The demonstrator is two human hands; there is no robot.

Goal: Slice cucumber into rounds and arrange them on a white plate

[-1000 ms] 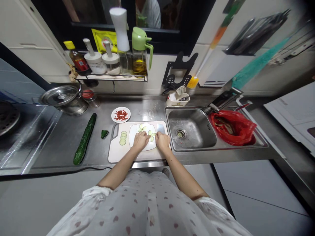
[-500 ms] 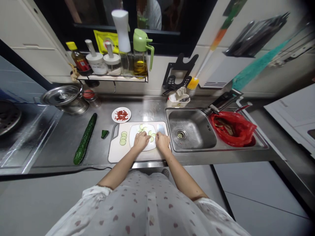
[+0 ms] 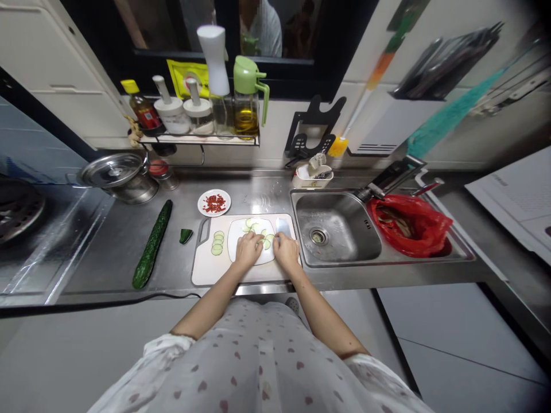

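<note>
My left hand (image 3: pixel 248 250) is over a white plate (image 3: pixel 233 244), its fingers curled together beside cucumber slices (image 3: pixel 267 242); whether a slice is in them is hidden. My right hand (image 3: pixel 286 252) is at the plate's right edge with fingers closed; what they hold, if anything, cannot be made out. Just beyond it, a shiny flat piece like a knife blade (image 3: pixel 283 224) lies on the cutting board (image 3: pixel 206 272). More slices fan out near the plate's far edge. To the plate's left, a short row of overlapping cucumber slices (image 3: pixel 217 243) rests on the board.
Left of the board lie a whole cucumber (image 3: pixel 152 244) and a cucumber end (image 3: pixel 185 236). Behind it is a small plate (image 3: pixel 209 212) of chopped red pieces. A sink (image 3: pixel 340 229) and red bag (image 3: pixel 408 229) are right; a steel pot (image 3: pixel 136 192) stands back left.
The whole view has shifted slightly. Both hands stay nearly in place over the board, with only small finger movement; the slices look much the same.
</note>
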